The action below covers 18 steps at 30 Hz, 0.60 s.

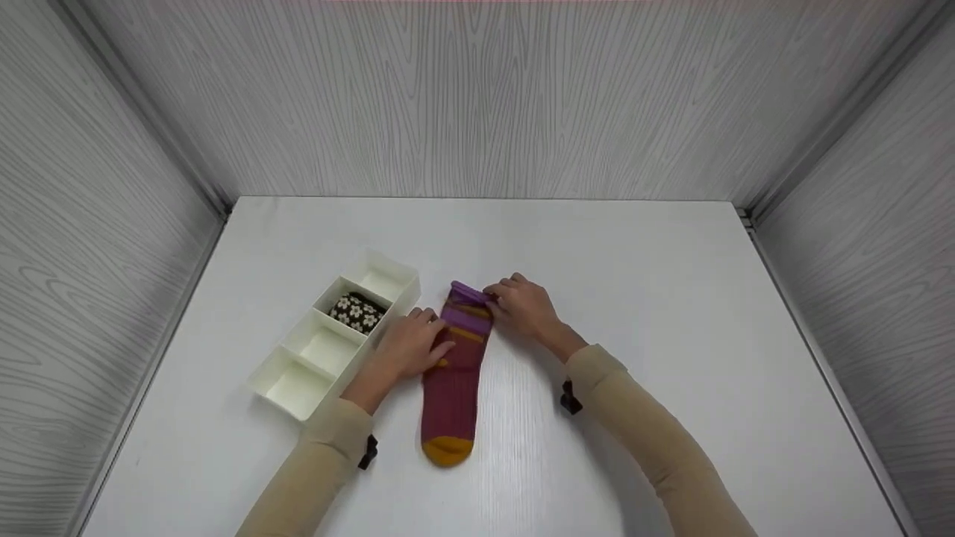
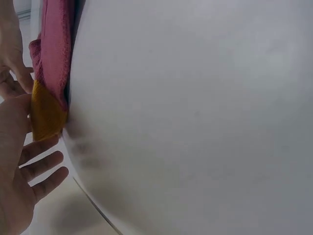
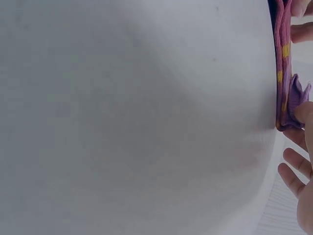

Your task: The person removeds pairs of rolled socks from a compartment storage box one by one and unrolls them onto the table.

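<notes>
A pair of maroon socks (image 1: 455, 395), one laid over the other, stretches lengthwise on the table, with a mustard toe towards me and purple and mustard stripes at the cuff. My left hand (image 1: 410, 343) is at their left side. In the left wrist view its thumb and forefinger pinch the mustard heel (image 2: 46, 112), the other fingers spread. At the far end my right hand (image 1: 526, 307) pinches the purple cuff (image 3: 296, 98) between thumb and forefinger; the cuff's edge is turned back over the stripes. Stacked layers of knit show along the side in the right wrist view.
Left of the socks a white box (image 1: 347, 377) with several compartments stands at a slant, close beside my left hand. One compartment holds a rolled black fabric piece with white flowers (image 1: 357, 312). Wood-grained panels (image 1: 477, 97) rise at the back and both sides of the white table (image 1: 634, 246).
</notes>
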Tool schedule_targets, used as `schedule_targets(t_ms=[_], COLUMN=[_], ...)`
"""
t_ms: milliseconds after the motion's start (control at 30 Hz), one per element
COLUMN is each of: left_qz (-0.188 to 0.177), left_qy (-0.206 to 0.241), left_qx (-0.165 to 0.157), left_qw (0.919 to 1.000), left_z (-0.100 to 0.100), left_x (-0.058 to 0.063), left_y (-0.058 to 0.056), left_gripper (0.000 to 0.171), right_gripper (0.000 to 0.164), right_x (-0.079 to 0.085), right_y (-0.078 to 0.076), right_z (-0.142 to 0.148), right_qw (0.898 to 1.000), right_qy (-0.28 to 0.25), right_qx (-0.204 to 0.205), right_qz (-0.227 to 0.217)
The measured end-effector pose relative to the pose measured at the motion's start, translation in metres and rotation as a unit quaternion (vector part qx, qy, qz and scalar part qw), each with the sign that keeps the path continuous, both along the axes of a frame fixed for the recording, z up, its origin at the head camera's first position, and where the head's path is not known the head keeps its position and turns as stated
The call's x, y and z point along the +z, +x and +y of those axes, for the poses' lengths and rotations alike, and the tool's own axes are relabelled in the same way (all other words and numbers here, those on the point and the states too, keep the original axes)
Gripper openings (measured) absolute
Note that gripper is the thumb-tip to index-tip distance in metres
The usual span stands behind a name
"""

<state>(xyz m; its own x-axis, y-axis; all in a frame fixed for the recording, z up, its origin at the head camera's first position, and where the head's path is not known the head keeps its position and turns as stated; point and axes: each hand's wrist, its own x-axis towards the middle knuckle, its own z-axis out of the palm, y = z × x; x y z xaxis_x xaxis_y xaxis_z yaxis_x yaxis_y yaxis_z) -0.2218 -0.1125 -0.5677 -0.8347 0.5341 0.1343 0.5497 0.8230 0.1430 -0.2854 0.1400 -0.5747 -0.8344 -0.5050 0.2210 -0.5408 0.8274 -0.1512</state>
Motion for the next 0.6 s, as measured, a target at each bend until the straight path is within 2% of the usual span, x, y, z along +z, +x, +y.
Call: schedule_targets(t_ms=[167,433,600], left_qz=[-0.021,-0.015,-0.011], left_qy=[-0.006,-0.009,-0.010], left_qx=[0.002,0.003,0.004], left_qw=[0.9998,0.9999,0.9999], left_z=[-0.003,-0.004,-0.004], left_x=[-0.002,-0.004,-0.004], left_y=[0.003,0.004,0.005], left_gripper=[0.045,0.046,0.045], right_gripper=[0.027,0.020,0.018], right_x=[-0.003,0.001,0.004], right_y=[-0.003,-0.010,-0.013], right_z=[0.000,-0.003,-0.005], right_qw=[1.000,0.999,0.999], right_qy=[-0.004,-0.036,-0.035], right_qx=[-0.014,-0.011,-0.015], right_qz=[-0.001,0.015,0.029])
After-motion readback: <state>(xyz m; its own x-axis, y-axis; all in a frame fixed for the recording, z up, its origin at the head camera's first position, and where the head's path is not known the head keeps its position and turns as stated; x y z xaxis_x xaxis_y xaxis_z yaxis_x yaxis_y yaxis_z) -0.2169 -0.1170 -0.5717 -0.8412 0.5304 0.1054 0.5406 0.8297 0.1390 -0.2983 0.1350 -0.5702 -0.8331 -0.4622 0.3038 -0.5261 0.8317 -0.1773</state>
